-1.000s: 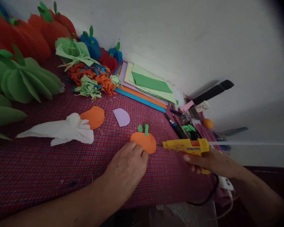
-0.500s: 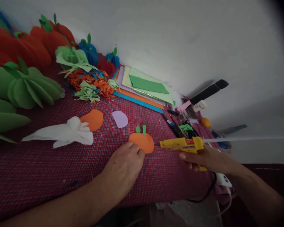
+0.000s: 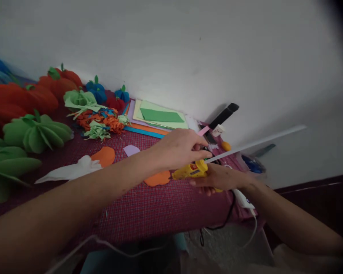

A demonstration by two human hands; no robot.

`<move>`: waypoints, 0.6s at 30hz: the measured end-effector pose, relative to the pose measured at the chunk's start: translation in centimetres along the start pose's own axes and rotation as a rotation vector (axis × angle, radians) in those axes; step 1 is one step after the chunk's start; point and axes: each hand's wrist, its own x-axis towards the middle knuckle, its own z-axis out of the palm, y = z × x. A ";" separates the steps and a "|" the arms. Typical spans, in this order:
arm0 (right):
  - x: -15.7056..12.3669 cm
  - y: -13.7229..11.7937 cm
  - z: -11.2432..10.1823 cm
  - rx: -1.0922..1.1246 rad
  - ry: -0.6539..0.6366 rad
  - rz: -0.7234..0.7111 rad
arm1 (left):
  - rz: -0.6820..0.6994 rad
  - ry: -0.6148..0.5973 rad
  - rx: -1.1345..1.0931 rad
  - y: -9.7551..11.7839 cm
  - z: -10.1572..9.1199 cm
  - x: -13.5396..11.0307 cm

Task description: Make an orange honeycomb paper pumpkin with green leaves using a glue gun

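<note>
Red checked tabletop [image 3: 160, 213] under a white wall. Yellow glue gun [image 3: 188, 171] at frame centre is gripped by the right hand [image 3: 217, 179]; left hand [image 3: 180, 148] is pinched on the glue stick [image 3: 254, 142] at the gun's back, stick slanting toward upper right. Orange paper cutout [image 3: 157, 179] lies just left of the nozzle.
</note>
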 end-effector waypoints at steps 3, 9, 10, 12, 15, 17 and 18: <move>-0.3 -0.6 0.1 -0.043 0.032 -0.025 | 0.060 -0.061 -0.017 1.4 0.6 1.7; -1.0 -1.0 0.2 -0.063 0.072 -0.003 | 0.044 -0.068 -0.027 2.8 1.0 2.8; -1.1 -1.0 0.2 -0.068 0.077 0.000 | 0.053 -0.046 -0.026 2.8 1.1 2.9; -1.2 -0.9 0.2 -0.076 0.080 0.005 | 0.059 -0.019 -0.017 2.7 1.3 2.9; -1.2 -1.0 0.2 -0.080 0.076 0.004 | 0.048 -0.010 -0.009 2.6 1.4 2.7; -1.3 -1.2 0.2 -0.095 0.082 0.007 | 0.050 -0.005 -0.019 2.5 1.3 2.5; -1.3 -1.4 0.2 -0.113 0.088 0.011 | 0.054 -0.008 -0.027 2.5 1.2 2.4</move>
